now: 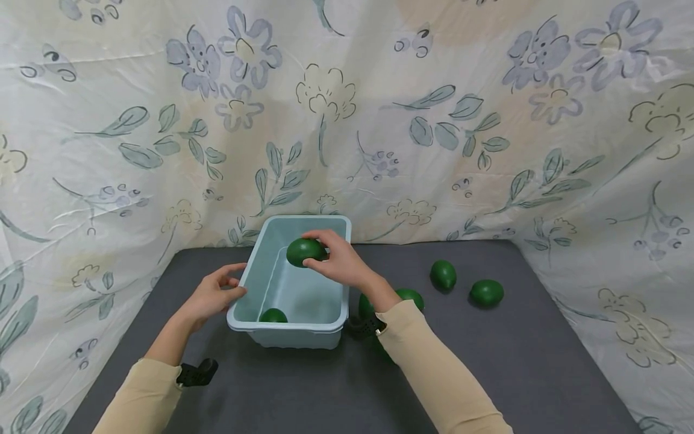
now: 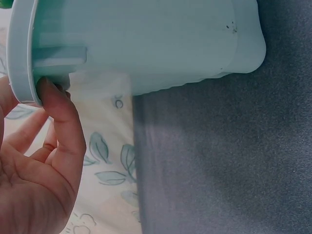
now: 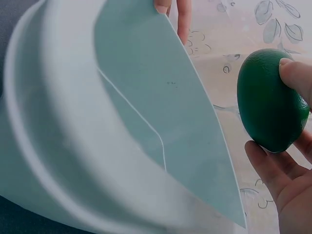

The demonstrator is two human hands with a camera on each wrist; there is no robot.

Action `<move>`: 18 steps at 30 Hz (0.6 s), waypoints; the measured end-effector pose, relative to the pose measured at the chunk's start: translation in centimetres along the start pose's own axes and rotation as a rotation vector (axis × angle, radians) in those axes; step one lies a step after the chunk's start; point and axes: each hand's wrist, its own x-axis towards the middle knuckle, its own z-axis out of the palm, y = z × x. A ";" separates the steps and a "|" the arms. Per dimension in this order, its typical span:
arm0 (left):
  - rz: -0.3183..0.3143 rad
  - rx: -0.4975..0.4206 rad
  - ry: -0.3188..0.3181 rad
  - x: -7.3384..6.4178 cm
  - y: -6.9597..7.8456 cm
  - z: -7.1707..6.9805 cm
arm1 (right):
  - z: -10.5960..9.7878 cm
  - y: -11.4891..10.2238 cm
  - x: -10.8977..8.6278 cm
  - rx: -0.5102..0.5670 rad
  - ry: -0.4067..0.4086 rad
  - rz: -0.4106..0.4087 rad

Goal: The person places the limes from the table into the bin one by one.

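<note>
My right hand [image 1: 344, 262] holds a glossy dark green, egg-shaped fruit [image 1: 305, 252] above the inside of a light blue plastic bin [image 1: 295, 327]. In the right wrist view the thumb lies on one side of the fruit [image 3: 270, 100], with fingertips under its lower end. My left hand [image 1: 214, 293] pinches the bin's left rim; the left wrist view shows a fingertip tucked beneath the rim's lip [image 2: 24, 58]. Another green fruit [image 1: 273, 316] lies inside the bin at its near end, partly hidden by the front wall.
Two green fruits, one farther back [image 1: 443, 275] and one to its right [image 1: 486, 293], lie on the dark grey table [image 1: 515, 355]. More green fruits [image 1: 410, 297] sit right of the bin, partly covered by my right forearm. A floral cloth [image 1: 379, 120] hangs behind the table.
</note>
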 end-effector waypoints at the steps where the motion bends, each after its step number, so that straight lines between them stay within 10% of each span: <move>1: 0.001 0.000 0.000 0.0 0.0 0.0 | 0.1 0.0 0.1 -0.001 -0.002 -0.005; 18: -0.001 -0.005 -0.002 0.0 0.0 -0.1 | -1.1 0.4 -0.9 -0.072 0.020 0.000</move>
